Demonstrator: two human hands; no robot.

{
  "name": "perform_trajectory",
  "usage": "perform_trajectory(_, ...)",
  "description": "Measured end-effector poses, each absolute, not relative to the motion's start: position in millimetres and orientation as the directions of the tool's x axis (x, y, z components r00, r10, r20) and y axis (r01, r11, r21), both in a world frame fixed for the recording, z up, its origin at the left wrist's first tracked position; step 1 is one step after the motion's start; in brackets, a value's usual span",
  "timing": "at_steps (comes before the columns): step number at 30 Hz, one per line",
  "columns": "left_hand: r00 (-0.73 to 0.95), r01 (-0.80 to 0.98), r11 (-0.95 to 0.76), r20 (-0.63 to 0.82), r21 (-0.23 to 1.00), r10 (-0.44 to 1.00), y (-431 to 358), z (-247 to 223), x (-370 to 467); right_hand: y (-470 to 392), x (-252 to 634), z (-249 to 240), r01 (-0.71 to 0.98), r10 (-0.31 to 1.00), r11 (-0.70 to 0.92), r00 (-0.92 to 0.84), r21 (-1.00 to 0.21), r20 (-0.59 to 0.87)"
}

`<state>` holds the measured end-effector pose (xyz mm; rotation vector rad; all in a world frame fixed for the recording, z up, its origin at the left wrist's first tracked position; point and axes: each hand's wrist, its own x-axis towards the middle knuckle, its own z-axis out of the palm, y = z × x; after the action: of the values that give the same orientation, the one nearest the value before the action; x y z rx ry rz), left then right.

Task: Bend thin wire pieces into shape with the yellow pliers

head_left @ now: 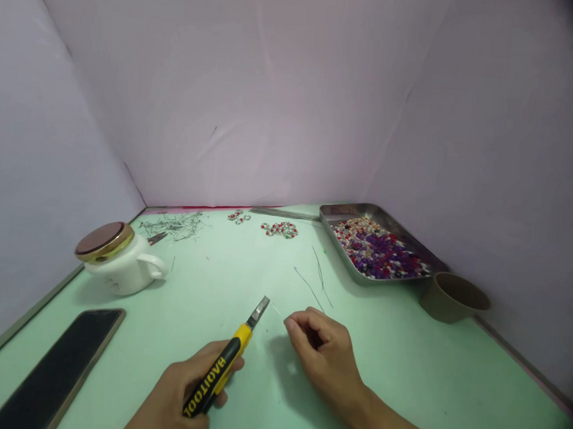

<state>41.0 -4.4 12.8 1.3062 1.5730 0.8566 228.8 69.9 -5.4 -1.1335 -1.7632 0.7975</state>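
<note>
My left hand (pixel 186 388) is wrapped round a black and yellow utility knife (pixel 218 371), its metal tip pointing up and to the right. My right hand (pixel 325 351) pinches the end of a thin, pale wire (pixel 275 308) between thumb and forefinger. The wire runs left toward the knife's tip; whether they touch is too small to tell. Loose dark wires (pixel 310 286) lie on the green table beyond my right hand. Farther back are small beaded rings, a larger group (pixel 280 229) with red and green beads and a smaller one (pixel 239 216).
A metal tray (pixel 355 269) of mixed beads stands at the back right, with a brown cup (pixel 452 299) by its corner. On the left are a lidded white mug (pixel 124 273), a dark phone (pixel 60 366) and a pile of wire bits (pixel 175 226). Pale walls enclose the table.
</note>
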Motion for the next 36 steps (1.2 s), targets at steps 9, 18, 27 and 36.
perform_trajectory(9, 0.021, 0.457, 0.213, -0.250, 0.864, 0.968, -3.3, 10.3, 34.4, 68.9, 229.1, -6.5, 0.371, 0.929, 0.358, -0.231, -0.857, 0.288)
perform_trajectory(18, 0.172, 0.539, 0.092, -0.216, 0.837, 0.961, -7.4, 10.5, 27.5, 84.8, 236.6, 3.2, 0.072, 0.790, -0.193, -0.580, -0.978, -0.199)
perform_trajectory(27, 0.112, 0.535, 0.129, -0.221, 0.835, 0.969, -11.5, 20.8, 39.6, 81.8, 236.9, -1.8, -0.047, 0.767, -0.369, -0.579, -0.928, -0.276)
perform_trajectory(36, 0.111, 0.631, 0.067, -0.176, 0.773, 0.978, -13.1, 28.0, 41.0, 81.5, 237.7, -3.6, -0.049, 0.789, -0.368, -0.545, -0.929, -0.284)
